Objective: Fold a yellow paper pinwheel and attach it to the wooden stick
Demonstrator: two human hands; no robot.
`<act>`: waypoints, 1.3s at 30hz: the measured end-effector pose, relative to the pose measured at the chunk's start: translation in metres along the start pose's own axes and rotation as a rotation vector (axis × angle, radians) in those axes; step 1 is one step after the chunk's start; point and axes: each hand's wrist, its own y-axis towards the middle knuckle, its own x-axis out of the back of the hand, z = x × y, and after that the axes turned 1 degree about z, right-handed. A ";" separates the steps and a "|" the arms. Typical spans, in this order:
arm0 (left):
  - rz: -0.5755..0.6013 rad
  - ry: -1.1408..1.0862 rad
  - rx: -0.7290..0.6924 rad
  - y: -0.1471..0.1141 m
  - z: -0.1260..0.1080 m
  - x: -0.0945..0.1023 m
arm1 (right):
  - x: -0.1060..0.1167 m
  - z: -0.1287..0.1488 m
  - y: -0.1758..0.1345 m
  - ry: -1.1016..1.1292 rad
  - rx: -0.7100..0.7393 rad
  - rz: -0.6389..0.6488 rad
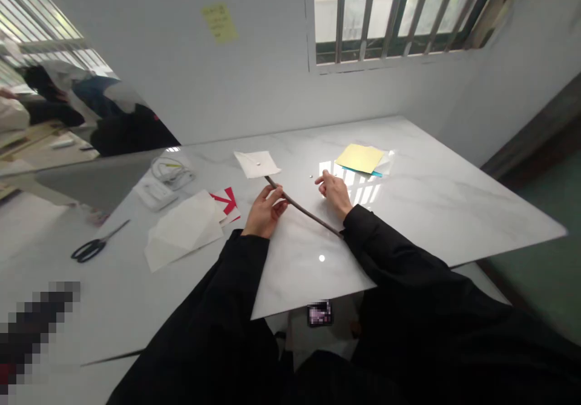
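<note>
My left hand (265, 211) is closed around a thin brown stick (313, 215), gripping it near its far end. This stick slants across the table, and its near end reaches my right sleeve. At the far end lies a white paper square (256, 165) with a small shiny dot (258, 164) on it; whether stick and paper are joined I cannot tell. My right hand (334, 192) hovers over or rests on the table, its fingers loosely bent and apart, with nothing visible in them. A tiny light-coloured piece (311, 177) lies just left of its fingertips.
Yellow paper (361, 158) lies over white and blue sheets beyond my right hand. To the left are white sheets (186, 232), red cut paper (229, 202), a clear plastic packet (157, 193) and black-handled scissors (93, 249). The table's near edge runs close to my body.
</note>
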 end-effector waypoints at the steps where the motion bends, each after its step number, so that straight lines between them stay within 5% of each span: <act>1: -0.036 -0.034 -0.025 0.001 -0.001 0.000 | -0.001 -0.008 -0.001 -0.019 -0.024 0.082; 6: -0.105 -0.041 -0.052 0.003 0.001 -0.001 | -0.001 -0.010 -0.009 -0.095 -0.078 0.694; 16: -0.006 0.124 -0.062 0.000 0.005 0.000 | 0.014 0.002 -0.009 0.116 -0.352 1.136; 21: 0.048 0.098 -0.002 0.000 0.003 0.005 | 0.013 -0.002 -0.011 0.204 -0.453 1.169; 29: -0.199 -0.174 -0.025 0.011 -0.003 0.010 | 0.019 0.000 -0.010 0.129 -0.490 1.267; 36: -0.247 -0.173 -0.085 0.015 -0.001 0.017 | 0.025 0.005 -0.011 0.042 -0.500 1.429; 39: -0.224 -0.178 -0.088 0.015 -0.001 0.017 | 0.022 0.002 -0.012 0.063 -0.501 1.377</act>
